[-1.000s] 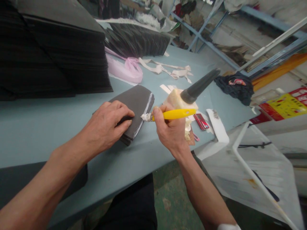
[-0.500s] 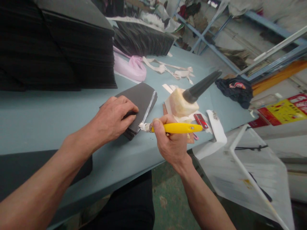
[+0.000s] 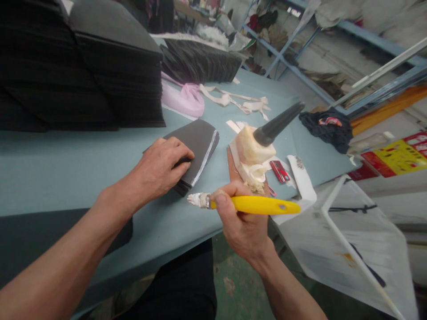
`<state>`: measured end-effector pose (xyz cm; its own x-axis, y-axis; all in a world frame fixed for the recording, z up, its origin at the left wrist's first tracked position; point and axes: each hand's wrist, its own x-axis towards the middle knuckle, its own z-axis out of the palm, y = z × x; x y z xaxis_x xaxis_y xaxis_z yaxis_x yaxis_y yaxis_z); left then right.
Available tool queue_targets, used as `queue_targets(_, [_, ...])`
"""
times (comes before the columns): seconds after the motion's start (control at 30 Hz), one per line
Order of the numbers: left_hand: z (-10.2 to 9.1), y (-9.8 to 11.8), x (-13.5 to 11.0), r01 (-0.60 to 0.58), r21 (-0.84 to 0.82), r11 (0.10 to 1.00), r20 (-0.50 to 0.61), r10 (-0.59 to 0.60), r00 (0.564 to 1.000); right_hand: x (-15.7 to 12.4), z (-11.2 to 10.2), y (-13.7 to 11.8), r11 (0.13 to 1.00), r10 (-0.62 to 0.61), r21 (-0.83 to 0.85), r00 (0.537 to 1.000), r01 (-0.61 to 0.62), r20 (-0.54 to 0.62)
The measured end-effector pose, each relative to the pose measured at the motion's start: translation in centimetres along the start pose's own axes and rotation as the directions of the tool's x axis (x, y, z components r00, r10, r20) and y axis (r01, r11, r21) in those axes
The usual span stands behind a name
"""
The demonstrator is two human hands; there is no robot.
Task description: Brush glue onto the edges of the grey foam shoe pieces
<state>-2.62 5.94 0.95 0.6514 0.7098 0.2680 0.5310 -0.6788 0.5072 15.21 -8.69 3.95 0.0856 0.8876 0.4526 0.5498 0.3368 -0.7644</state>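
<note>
My left hand (image 3: 163, 166) is closed on a small stack of dark grey sheets (image 3: 196, 135), thumb and fingers curled at its top and near side. A wet white strip runs along the right edge of the stack. In my right hand (image 3: 242, 222) is a paintbrush (image 3: 263, 205) with a yellow handle, held level. White paste coats its bristles, which are just off the stack's near corner, apart from it. Beyond this hand stands a cream-coloured block (image 3: 251, 144) with a dark tapered handle-like piece (image 3: 279, 123) rising from it.
Tall piles of black sheets (image 3: 123, 84) stand at the back left of the table (image 3: 60, 173). Pink cloth (image 3: 190, 100) and pale strips (image 3: 247, 103) lie behind the stack. A red box (image 3: 279, 172) is at the right. A white-framed bin (image 3: 353, 249) stands beside the table edge.
My right hand has moved the paintbrush down toward me, and its bristles have come away from the stack's edge. My left hand stays on the stack.
</note>
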Motion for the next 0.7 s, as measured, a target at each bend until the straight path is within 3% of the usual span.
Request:
queue_targets(0.13, [0.0, 0.8, -0.5, 0.002, 0.007, 1.000, -0.022, -0.002, 1.000, 1.1, -0.9, 1.0, 0.998, 0.027, 0.068, 0.984, -0.015, -0.175])
queue_targets(0.27, [0.3, 2.6, -1.4, 0.076, 0.082, 0.994, -0.031, -0.074, 0.997, 4.2, -0.5, 2.1, 0.982, 0.062, 0.188, 0.952, -0.005, -0.300])
queue_targets(0.47, [1.1, 4.1, -2.0, 0.183, 0.095, 0.979, -0.044, -0.180, 0.983, 9.3, 1.5, 4.0, 0.964, 0.131, 0.258, 0.957, -0.063, -0.258])
queue_targets(0.57, [1.5, 4.0, -2.0, 0.184, 0.103, 0.978, -0.069, -0.177, 0.982, 11.5, 2.3, 5.8, 0.954, 0.148, 0.290, 0.964, -0.080, -0.222])
queue_targets(0.7, [2.0, 3.8, -2.3, 0.161, 0.140, 0.977, -0.144, -0.140, 0.980, 14.4, 3.0, 7.9, 0.959, 0.188, 0.255, 0.947, -0.120, -0.260])
